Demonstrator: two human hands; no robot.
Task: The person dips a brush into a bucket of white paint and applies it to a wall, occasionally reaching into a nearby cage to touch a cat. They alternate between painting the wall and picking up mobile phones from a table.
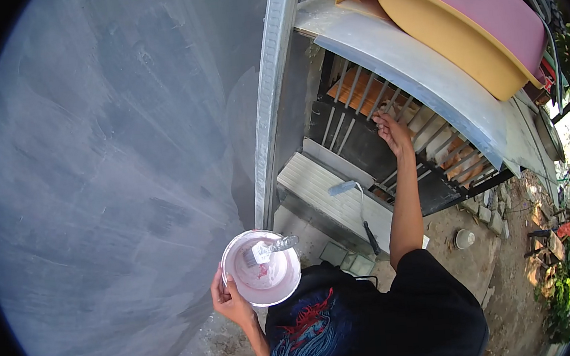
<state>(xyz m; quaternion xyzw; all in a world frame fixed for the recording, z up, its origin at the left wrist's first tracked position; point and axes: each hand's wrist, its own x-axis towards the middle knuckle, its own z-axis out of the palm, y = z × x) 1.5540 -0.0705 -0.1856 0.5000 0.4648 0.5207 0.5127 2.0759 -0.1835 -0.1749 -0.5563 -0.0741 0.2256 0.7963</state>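
My left hand point(231, 303) grips the rim of a white paint bucket point(293, 275), thumb over the edge. Inside the bucket is pale pinkish paint residue, and a paintbrush point(261, 251) lies across it with its handle over the rim. My right arm stretches out to a barred cage point(339, 132). At its bars my right hand point(393, 130) has its fingers curled in; whether they hold a bar or something small is hard to see. Behind the bars, close to that hand, shows an animal point(433, 139) with orange and white fur, partly hidden.
A grey painted wall point(114, 166) fills the left, edged by a metal post point(272, 98). Below the cage, a paint roller point(362, 205) lies on a pale ledge point(312, 182). Yellow and pink basins point(448, 28) rest on the cage roof. A small white tub point(464, 239) stands on the ground.
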